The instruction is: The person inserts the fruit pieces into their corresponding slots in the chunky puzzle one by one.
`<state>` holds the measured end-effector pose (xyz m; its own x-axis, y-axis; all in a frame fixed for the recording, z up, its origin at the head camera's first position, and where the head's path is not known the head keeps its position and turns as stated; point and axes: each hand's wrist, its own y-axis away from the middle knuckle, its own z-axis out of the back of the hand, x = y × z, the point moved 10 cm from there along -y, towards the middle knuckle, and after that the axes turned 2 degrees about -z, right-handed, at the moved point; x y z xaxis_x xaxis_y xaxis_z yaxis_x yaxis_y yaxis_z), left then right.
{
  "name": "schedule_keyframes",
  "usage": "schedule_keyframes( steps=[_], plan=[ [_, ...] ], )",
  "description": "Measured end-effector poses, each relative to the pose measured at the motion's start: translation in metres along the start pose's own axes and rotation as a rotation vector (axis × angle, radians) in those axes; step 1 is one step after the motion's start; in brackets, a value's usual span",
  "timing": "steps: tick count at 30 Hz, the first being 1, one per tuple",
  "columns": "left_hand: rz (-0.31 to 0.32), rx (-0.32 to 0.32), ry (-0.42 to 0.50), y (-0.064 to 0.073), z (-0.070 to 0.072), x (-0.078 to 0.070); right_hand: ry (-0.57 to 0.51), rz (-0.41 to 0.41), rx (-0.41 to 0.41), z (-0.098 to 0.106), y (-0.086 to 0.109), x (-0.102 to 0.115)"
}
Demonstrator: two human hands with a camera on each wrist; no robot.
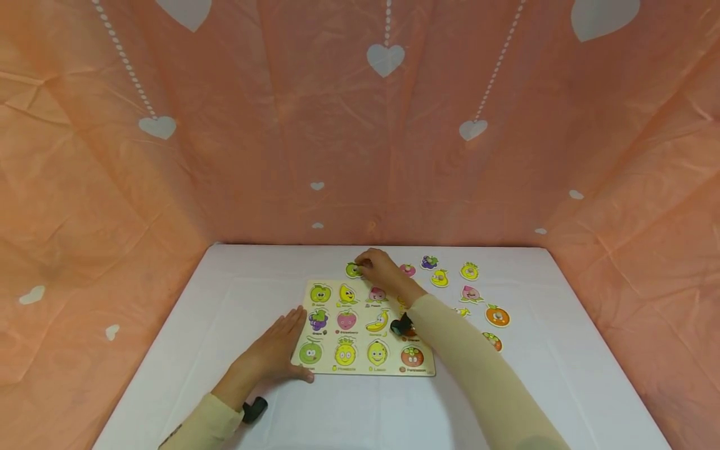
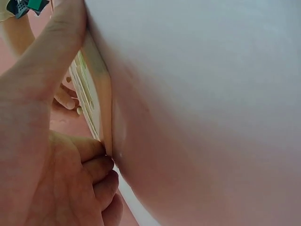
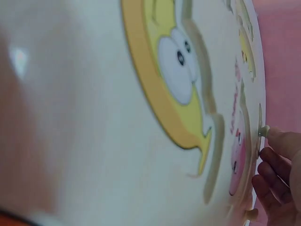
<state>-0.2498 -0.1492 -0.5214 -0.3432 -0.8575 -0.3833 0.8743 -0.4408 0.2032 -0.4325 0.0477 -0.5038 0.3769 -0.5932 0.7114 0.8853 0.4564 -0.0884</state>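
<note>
A wooden fruit puzzle board (image 1: 362,340), printed with named fruits in cut-out recesses, lies on the white table. My left hand (image 1: 275,350) rests against its front left corner, fingers extended along the left side and thumb at the front edge; the left wrist view shows the board's edge (image 2: 104,106) between thumb and fingers. Beyond the board's back edge, my right hand (image 1: 384,270) pinches a green round fruit piece (image 1: 352,270). In the right wrist view its small knob (image 3: 264,131) sits at the fingertips. The right forearm hides part of the board's right column.
Loose knobbed pieces lie behind and right of the board: grapes (image 1: 429,262), a yellow fruit (image 1: 440,279), a pineapple (image 1: 469,271), a peach (image 1: 471,294), an orange (image 1: 497,316) and others. A pink-orange curtain (image 1: 337,156) with hearts surrounds the table.
</note>
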Motion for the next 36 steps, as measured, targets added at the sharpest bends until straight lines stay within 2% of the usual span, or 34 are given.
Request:
schedule_keyframes(
  steps=[15,25,36],
  plan=[
    [-0.002,0.005,-0.009,0.002,-0.001,-0.001,0.046,-0.020,-0.077,-0.003,-0.006,-0.005],
    [-0.001,0.004,-0.005,0.001,-0.003,0.000,0.090,-0.057,-0.085,-0.004,-0.004,-0.003],
    [0.005,0.004,-0.017,0.002,-0.002,0.001,0.090,0.002,-0.121,-0.003,-0.004,0.007]
  ],
)
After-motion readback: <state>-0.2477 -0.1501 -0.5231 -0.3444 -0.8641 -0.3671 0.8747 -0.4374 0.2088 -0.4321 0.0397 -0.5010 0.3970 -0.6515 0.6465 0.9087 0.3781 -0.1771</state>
